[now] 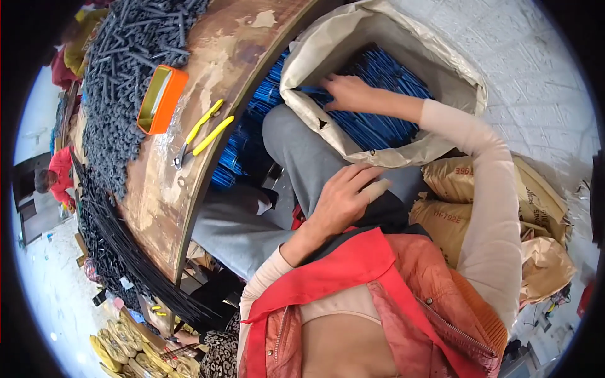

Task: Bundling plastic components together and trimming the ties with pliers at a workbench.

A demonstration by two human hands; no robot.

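Inside a large pale sack (454,60) lie many thin blue plastic strips (384,72). My right hand (348,93) reaches into it near the left rim, fingers curled round a few blue strips (310,91) that jut left across the rim. Exactly how many it grips is hidden. Below the sack's near edge, my left hand (343,196) hovers over my lap with its fingers stretched out. It holds nothing, and one finger wears a pale wrap (376,189).
A worn wooden table (220,63) on the left bears dark grey plastic parts (116,94), an orange box (165,101), yellow-handled pliers (200,135) and black strips (126,252). More blue strips (230,154) lie beneath its edge. Brown sacks (447,217) stand right. Other people (62,176) work nearby.
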